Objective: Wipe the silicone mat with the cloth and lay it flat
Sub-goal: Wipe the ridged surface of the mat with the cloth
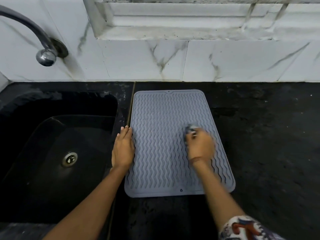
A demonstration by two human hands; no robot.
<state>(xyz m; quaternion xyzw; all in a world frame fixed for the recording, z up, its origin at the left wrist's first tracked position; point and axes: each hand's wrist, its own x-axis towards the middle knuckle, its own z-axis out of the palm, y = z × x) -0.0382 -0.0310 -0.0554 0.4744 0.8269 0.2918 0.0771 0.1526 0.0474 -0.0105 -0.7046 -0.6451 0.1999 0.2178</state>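
Here the grey silicone mat [166,141] lies flat on the black worktop [263,153], just right of the black sink [57,153], its long sides running away from the person. Its top face shows rows of wavy ridges, with a small hole near the middle of the near edge.

The left hand [123,149] rests palm down with the fingers straight and together, pressed along the mat's left edge, partly on the mat and partly on the strip of worktop between mat and sink. It holds nothing.

The right hand [200,144] is over the right half of the mat, roughly midway along its length, fingers curled round a small bunched cloth [190,128] that shows dark grey and pokes out beyond the fingertips. The hand and cloth are blurred, so whether the cloth touches the ridges is likely but not certain. A thin band sits at that wrist, and a patterned sleeve [242,229] shows near the bottom edge.

A curved metal tap [43,49] comes out of the white marbled wall tiles [225,61] above the sink, whose drain [69,159] is visible in the basin.
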